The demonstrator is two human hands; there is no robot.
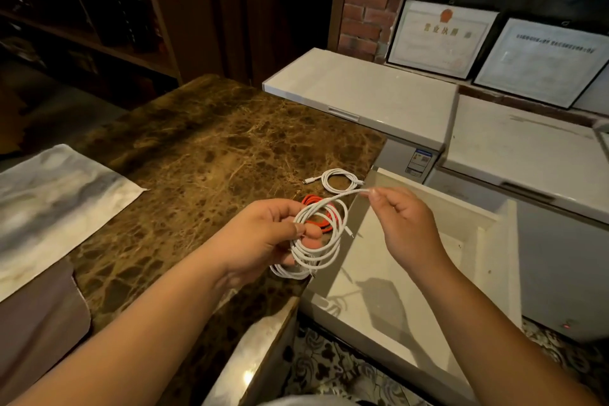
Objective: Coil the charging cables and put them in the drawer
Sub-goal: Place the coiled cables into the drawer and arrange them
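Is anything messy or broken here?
Nothing looks broken or spilled. The left hand holds a white cable in loops while the right hand pinches its loose end. An orange cable and a small white coil lie on the marble counter, beside the open drawer.

Framed certificate [441, 36] against wall: heading "营业执照". Other print too small.

A single wide-angle view from a camera worn on the person's head looks forward and down. Both forearms reach in from the bottom edge, close to the lens, over a brown marble counter [197, 155]. Framed certificates [441, 38] against the far wall stand well beyond.
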